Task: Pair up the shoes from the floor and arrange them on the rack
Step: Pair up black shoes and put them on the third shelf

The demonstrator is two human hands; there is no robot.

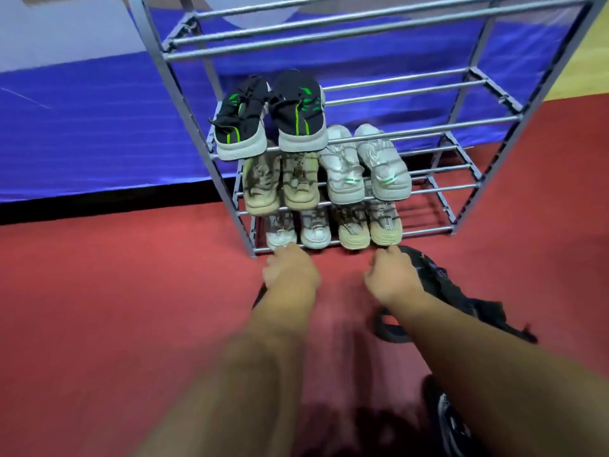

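A grey metal shoe rack (428, 128) stands on the red floor. A black pair with green stripes (270, 117) sits on its middle shelf. Below that are a tan pair (280, 186) and a white pair (362, 166). The bottom shelf holds a white pair (298, 227) and a beige pair (369, 227). My right hand (392, 278) is low in front of the rack, fingers closed on a black shoe (441, 282) that trails to the right. My left hand (291, 272) is curled downward beside it, and a dark edge (258, 296) peeks out beneath the wrist.
A blue cloth-covered wall (99, 133) runs behind the rack. The rack's upper shelves (362, 24) hold nothing. A dark shoe with white marks (451, 427) is at the bottom right, partly hidden by my right forearm. Red floor (115, 308) stretches to the left.
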